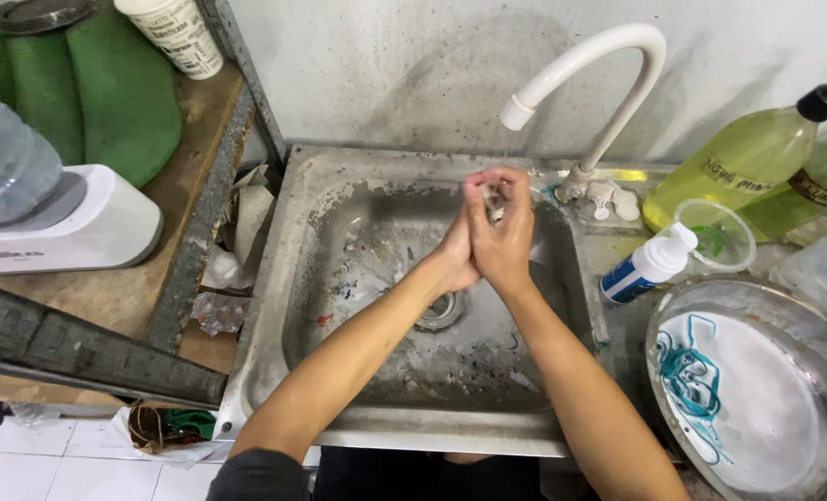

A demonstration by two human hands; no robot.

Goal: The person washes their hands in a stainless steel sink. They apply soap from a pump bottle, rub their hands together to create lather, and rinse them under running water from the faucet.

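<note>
My two hands meet over the steel sink (274,306), just under the spout of the white curved tap (618,46). My left hand (452,258) lies flat against my right hand (506,237), palm to palm, fingers closed and pointing away from me. Something wet glints at the fingertips; I cannot tell whether it is water or a small object. Below the hands, the drain (441,314) sits in the stained basin floor.
On the right stand a white-and-blue pump bottle (646,267), a clear plastic cup (722,234), a yellow-green liquid bottle (738,162) and a round metal tray (757,390) holding teal string. On the wooden shelf at left are a white appliance (70,227) and a paper cup (177,32).
</note>
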